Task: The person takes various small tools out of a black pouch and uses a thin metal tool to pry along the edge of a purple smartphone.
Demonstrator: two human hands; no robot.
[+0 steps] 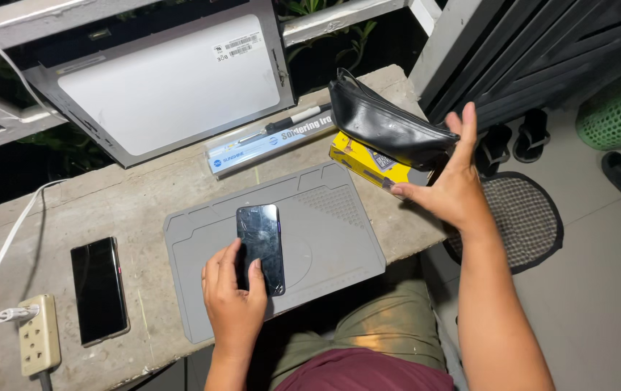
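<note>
Left hand (234, 300) is gripping the lower end of a black glossy smartphone w/ cracked glass (260, 246), lying on the grey silicone work mat (325, 239). Right hand (451, 181) is spread wide, fingers touching a black leather pouch (386, 127) sitting on a yellow cardboard box (361, 163).

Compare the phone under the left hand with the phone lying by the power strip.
The phone on the grey mat has a cracked face; the phone by the power strip shows no cracks. The cracked one is gripped at its lower end by the left hand; the other lies untouched on the bare concrete ledge. The cracked one looks a little shorter. Both are dark slabs with blank faces, lying flat and roughly lengthwise to the person.
</note>
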